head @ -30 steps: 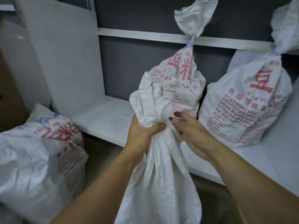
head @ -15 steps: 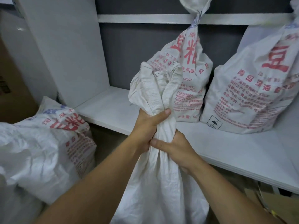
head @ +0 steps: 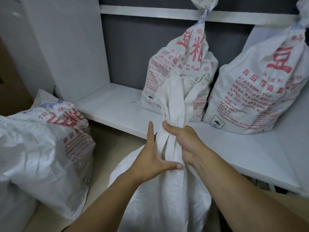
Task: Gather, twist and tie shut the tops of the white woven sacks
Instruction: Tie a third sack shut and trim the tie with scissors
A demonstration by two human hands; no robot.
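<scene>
The left hand [head: 150,156] has let go, fingers [head: 151,131] spread open beside the sack [head: 167,198]. The right hand [head: 185,139] alone grips its gathered neck. The sack stands on the floor before the shelf [head: 117,106], untied, likely mid-twist.

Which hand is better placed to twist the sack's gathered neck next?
Probably the right. The right hand has its grip curled round the gathered neck of the front sack. The left hand is open, fingers straight, only touching the neck's side; it would need to close first.
</scene>
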